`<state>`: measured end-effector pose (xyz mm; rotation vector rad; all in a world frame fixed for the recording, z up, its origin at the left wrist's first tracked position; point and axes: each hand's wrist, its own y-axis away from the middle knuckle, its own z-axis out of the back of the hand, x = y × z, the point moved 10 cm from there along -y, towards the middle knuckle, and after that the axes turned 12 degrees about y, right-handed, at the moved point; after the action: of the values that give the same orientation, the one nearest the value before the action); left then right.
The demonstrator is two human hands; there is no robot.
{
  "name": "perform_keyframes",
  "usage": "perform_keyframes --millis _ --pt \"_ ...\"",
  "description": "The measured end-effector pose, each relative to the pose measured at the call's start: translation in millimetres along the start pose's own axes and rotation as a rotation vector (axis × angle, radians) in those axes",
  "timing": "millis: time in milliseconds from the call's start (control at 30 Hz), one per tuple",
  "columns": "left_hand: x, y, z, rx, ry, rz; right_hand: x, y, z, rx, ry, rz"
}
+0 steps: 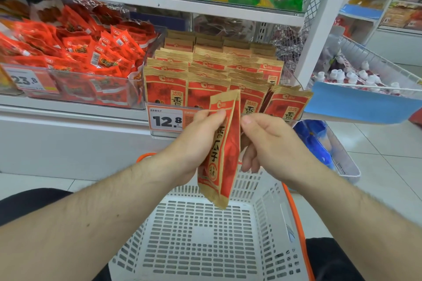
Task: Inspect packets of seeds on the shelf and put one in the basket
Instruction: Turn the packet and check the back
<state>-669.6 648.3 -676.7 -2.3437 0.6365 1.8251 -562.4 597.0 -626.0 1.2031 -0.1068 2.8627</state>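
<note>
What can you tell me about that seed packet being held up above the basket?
The seed packet is a long, flat pouch, red in front with tan paper-like edges and dark printed characters. It hangs nearly upright, slightly tilted, above the white basket. The left hand pinches its upper part; the right hand touches its other edge.

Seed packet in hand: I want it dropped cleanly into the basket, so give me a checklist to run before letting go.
1. Left hand grips the seed packet near its top: ok.
2. Right hand holds the packet's far edge: cannot tell, contact is hidden.
3. Packet hangs over the white basket: ok.
4. Basket floor visible below shows nothing in the way: ok.
5. Packet free of the shelf packets: ok.
</note>
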Motion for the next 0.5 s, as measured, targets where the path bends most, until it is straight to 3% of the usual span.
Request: perform_keyframes --millis 67,167,333,400,500 --pt "6.9 3.8 -11.8 0.094 -0.013 0.031 -0.6 -3.3 9.3 -0.080 0.029 0.007" --pt "7.0 13.2 -30.3 0.244 -0.001 0.047 -2.6 -4.8 5.3 -0.062 -0.009 -0.021" --pt "4.2 6.7 -38.6 0.225 0.071 0.136 -4.3 -2.2 -11.7 0.060 -0.246 -0.069" --pt "6.7 18.3 -47.0 0.329 0.137 0.151 -1.8 -1.0 -12.8 0.069 -0.283 -0.068" --pt "11.7 22.7 -37.0 0.300 0.150 0.137 0.9 0.8 -12.0 0.082 -0.272 -0.070"
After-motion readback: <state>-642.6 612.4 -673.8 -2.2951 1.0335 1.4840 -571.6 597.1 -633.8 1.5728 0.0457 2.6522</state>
